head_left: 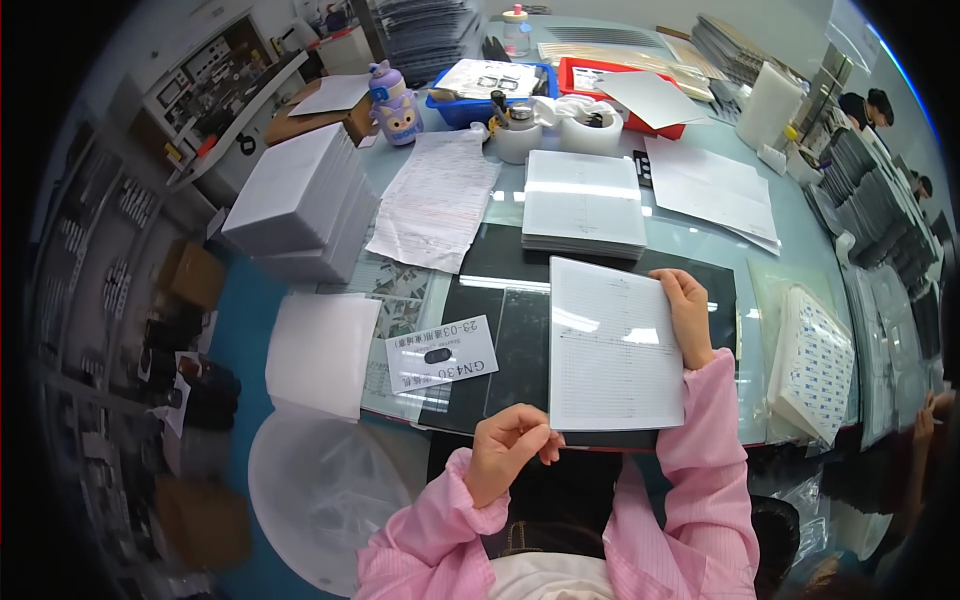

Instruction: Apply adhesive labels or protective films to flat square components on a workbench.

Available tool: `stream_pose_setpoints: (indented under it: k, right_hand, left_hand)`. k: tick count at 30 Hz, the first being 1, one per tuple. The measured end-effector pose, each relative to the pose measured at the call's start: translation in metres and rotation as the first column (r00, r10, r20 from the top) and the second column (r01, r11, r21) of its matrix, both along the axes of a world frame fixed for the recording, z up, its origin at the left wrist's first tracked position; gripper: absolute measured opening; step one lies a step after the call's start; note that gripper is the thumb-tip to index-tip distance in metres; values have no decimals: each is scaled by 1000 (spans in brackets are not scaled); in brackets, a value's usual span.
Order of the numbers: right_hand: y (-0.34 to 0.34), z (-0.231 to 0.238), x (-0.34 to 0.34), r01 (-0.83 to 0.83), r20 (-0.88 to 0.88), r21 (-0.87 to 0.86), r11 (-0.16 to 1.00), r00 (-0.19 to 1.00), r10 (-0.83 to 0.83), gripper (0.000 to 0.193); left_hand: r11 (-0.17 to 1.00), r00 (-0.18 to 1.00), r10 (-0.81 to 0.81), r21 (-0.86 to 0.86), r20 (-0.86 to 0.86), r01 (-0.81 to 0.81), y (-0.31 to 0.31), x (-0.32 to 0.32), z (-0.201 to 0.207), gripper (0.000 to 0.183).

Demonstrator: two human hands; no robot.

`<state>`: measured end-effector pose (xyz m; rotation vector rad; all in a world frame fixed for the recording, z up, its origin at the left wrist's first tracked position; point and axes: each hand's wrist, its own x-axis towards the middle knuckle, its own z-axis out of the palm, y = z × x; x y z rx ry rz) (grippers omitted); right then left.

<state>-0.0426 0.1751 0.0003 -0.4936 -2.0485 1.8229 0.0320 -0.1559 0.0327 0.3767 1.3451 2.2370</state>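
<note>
A white rectangular panel [615, 365], covered with fine grid-like print and slightly glossy, is tilted over the black mat [515, 340] in front of me. My right hand [686, 318] grips its right edge near the upper corner. At the lower left corner, my left hand [515, 448] has its fingers curled, with thumb and forefinger pinched together; whether they hold the corner or something thin there cannot be made out. Just beyond the panel sits a stack of similar white panels [583, 200]. A white printed card [442, 354] with a dark oval lies left of the panel.
Tall stacks of white sheets [300, 195] stand at the left, with blank white sheets [322, 352] nearer. A crumpled paper [435, 195], blue basket [462, 115], red tray [655, 125] and white round containers [590, 133] are farther back. Bagged sheets [812, 365] lie right; a translucent bin [320, 495] stands below left.
</note>
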Motion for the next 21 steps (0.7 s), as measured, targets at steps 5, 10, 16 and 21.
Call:
stream_pose_setpoints:
  k: [5, 10, 16, 21]
  right_hand:
    - [-7, -7, -2, -76, 20, -24, 997, 997, 76, 28]
    - [-20, -13, 0, -186, 68, -215, 959, 976, 205, 30]
    - [-23, -6, -2, -115, 27, -374, 920, 991, 135, 31]
    - [-26, -14, 1, -136, 34, -280, 950, 988, 152, 30]
  left_hand:
    - [993, 990, -15, 110, -138, 30, 9, -9, 2, 13]
    - [989, 958, 88, 136, -272, -52, 35, -13, 4, 16]
    - [978, 998, 26, 206, -52, -15, 38, -19, -1, 18]
    - [943, 969, 26, 327, -246, 58, 45, -18, 5, 33]
